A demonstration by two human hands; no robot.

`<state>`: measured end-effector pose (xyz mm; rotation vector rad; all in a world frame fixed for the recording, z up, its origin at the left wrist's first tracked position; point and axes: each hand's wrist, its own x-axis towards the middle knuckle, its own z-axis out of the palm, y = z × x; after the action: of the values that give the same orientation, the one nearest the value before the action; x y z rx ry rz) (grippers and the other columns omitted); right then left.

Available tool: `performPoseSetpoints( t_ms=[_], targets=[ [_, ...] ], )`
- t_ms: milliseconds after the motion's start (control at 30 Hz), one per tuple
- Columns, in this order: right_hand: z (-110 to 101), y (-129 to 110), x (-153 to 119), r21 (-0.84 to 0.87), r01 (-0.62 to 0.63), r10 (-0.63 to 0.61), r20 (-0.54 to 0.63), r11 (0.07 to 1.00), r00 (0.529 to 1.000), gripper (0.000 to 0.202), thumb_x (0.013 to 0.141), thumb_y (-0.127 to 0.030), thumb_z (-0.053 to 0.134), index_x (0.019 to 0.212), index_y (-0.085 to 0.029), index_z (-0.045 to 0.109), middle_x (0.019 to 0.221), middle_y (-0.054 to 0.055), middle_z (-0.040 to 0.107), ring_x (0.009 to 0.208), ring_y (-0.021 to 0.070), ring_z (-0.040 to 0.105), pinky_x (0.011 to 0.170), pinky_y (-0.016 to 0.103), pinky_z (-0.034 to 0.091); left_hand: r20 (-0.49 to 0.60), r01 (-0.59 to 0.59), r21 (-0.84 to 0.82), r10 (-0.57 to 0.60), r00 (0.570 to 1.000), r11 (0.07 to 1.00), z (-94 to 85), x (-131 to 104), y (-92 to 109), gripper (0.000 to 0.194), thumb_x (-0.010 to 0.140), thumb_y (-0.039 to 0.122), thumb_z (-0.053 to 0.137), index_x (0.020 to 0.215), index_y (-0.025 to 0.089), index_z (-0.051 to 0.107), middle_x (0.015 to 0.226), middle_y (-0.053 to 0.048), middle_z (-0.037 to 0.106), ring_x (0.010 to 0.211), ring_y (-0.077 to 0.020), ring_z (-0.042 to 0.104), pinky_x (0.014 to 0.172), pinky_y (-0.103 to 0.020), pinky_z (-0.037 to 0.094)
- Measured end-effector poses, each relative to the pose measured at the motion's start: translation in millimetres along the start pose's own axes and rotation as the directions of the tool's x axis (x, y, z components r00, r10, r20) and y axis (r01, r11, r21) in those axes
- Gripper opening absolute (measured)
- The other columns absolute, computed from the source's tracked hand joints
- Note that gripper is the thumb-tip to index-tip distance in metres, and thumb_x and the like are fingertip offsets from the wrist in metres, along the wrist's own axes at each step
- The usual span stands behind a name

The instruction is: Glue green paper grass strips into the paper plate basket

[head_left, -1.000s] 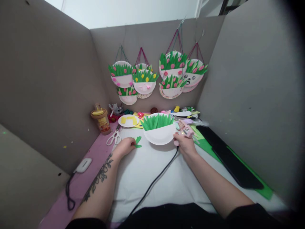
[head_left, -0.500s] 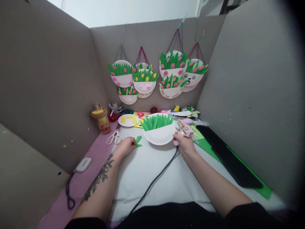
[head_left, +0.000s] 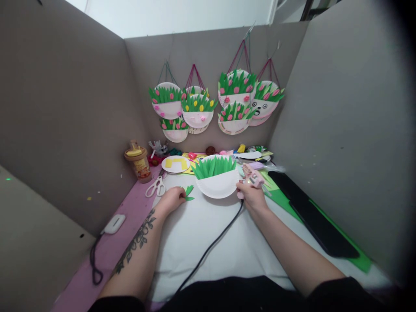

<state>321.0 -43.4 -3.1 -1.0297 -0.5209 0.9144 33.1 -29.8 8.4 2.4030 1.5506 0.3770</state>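
My left hand (head_left: 173, 198) rests low over the white table cover, its fingers closed at some green paper leaves (head_left: 189, 193) that poke out past the fingertips. My right hand (head_left: 251, 194) pinches the right rim of a cut paper plate pocket (head_left: 218, 184), which is tilted up toward me. Pointed green paper grass (head_left: 214, 167) fills the pocket. Directly behind and beside the right hand is a pink glue gun (head_left: 255, 178), partly covered by the hand, its black cable (head_left: 211, 247) running toward me.
White scissors (head_left: 156, 186) and a lidded cup (head_left: 139, 164) stand left. A plate with yellow pieces (head_left: 175, 164) lies behind. On the right is a long black object (head_left: 312, 212) on green sheets. Finished plate baskets (head_left: 197, 119) hang on the grey back panel (head_left: 208, 52). A white case (head_left: 115, 224) sits front left.
Almost nothing differs. The view has shifted very slightly, while both hands, the plate pocket and the green leaves keep their places.
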Motion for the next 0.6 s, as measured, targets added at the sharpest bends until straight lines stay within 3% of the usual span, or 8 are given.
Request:
performPoseSetpoints(
  t_ms=[400,533,600],
  targets=[
    [0,0,0,0.014,-0.027,0.027,-0.015,1.0,1.0,0.027,0.039,-0.012,0.075,0.063,-0.014,0.063,0.057,-0.003,0.061,0.049,0.0099,0.055,0.039,0.019,0.041,-0.003,0.023,-0.049,-0.023,1.0,0.999,-1.0,-1,-1,0.006,0.069,0.017,0.061,0.071,0.016,0.066,0.083,-0.006,0.059,0.075,-0.0172,0.054,0.069,-0.026,0.04],
    [-1,0,1,-0.005,-0.013,0.013,-0.013,1.0,1.0,0.026,0.041,-0.013,0.075,0.063,-0.014,0.062,0.056,-0.003,0.06,0.048,0.0106,0.055,0.039,0.02,0.041,-0.134,-0.032,-0.325,-0.012,0.991,0.945,-18.0,-5,-7,0.01,0.066,0.027,0.067,0.067,0.017,0.065,0.082,-0.003,0.059,0.077,-0.0164,0.054,0.07,-0.026,0.041],
    [-1,2,2,-0.016,-0.006,0.006,-0.014,1.0,1.0,0.025,0.042,-0.015,0.075,0.063,-0.015,0.063,0.056,-0.003,0.06,0.048,0.0108,0.054,0.039,0.02,0.041,-0.219,-0.054,-0.589,-0.095,0.971,0.806,-28.4,-8,-8,0.017,0.067,0.033,0.068,0.068,0.017,0.062,0.07,0.0,0.056,0.064,-0.0122,0.051,0.058,-0.022,0.039]
  ],
)
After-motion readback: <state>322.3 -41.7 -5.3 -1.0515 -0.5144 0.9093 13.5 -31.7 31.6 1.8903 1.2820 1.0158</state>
